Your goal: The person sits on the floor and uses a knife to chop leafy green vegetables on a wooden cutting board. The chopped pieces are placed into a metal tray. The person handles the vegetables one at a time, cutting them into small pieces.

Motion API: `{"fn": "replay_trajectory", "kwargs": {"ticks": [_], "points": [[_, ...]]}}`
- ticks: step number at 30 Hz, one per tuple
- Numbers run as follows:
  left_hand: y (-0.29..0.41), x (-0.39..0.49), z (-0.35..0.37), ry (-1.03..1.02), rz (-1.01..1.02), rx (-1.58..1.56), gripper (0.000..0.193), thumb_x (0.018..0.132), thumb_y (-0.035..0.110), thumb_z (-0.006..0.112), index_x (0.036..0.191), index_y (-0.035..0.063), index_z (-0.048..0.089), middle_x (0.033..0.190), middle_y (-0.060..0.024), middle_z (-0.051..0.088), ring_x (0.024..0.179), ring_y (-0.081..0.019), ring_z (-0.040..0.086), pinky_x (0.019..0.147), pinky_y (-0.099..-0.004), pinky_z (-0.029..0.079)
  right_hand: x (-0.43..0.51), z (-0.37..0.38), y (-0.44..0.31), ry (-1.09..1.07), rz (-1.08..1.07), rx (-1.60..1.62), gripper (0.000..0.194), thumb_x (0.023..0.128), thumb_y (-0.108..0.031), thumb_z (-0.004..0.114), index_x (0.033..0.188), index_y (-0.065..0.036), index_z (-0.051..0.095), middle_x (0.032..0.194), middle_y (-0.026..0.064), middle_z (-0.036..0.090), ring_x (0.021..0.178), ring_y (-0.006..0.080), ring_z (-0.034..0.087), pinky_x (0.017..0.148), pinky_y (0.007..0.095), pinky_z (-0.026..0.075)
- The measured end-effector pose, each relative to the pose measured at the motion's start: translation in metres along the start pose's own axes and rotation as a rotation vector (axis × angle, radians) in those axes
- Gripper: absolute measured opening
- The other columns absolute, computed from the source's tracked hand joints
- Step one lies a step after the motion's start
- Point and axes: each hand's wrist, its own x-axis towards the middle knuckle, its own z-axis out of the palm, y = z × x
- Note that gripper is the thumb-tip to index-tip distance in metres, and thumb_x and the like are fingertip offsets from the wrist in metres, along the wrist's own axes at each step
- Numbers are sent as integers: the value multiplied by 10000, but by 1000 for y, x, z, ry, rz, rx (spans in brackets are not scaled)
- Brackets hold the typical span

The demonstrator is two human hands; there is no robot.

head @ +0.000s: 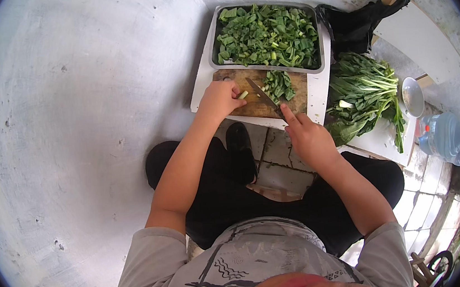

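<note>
A wooden cutting board (256,109) lies on a low white table. Over its left part, my left hand (222,98) has its fingers around a short piece of pale green stem (243,95). My right hand (309,135) grips a dark-bladed kitchen knife (261,91), index finger along the blade's back, its tip pointing up and left over the board. Cut leafy greens (278,86) lie in a small heap to the right of the blade. Beyond the board, a rectangular metal tray (264,67) is filled with chopped greens (267,34).
Uncut leafy greens (363,91) are piled on a white surface at the right, beside a metal bowl (413,97). A black plastic bag (352,23) sits behind them. Large clear water bottles (444,138) stand farther right. A pale wall (65,139) rises at the left.
</note>
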Motion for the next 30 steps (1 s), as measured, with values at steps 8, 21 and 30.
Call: {"fn": "replay_trajectory", "kwargs": {"ticks": [8, 21, 30], "points": [[-7, 0, 1, 2, -4, -4, 224, 850, 204, 906, 995, 39, 862, 938, -156, 842, 878, -286, 825, 834, -388, 646, -3, 24, -6, -89, -63, -14, 736, 975, -104, 702, 1673, -92, 470, 1054, 154, 665, 744, 332, 762, 639, 438, 647], [-2, 0, 5, 61, 19, -8, 232, 886, 235, 886, 1014, 43, 867, 943, -164, 837, 890, -313, 816, 826, -406, 636, 3, 24, -5, -60, -21, -107, 755, 981, -75, 666, 1698, -80, 430, 1090, 146, 657, 773, 318, 773, 651, 429, 655], [0, -1, 8, 70, 31, 42, 210, 897, 226, 871, 1012, 51, 861, 937, -167, 832, 868, -341, 809, 810, -436, 634, -8, 22, -11, -76, -79, -55, 739, 967, -59, 664, 1677, -70, 458, 1045, 146, 667, 751, 336, 770, 643, 451, 649]]}}
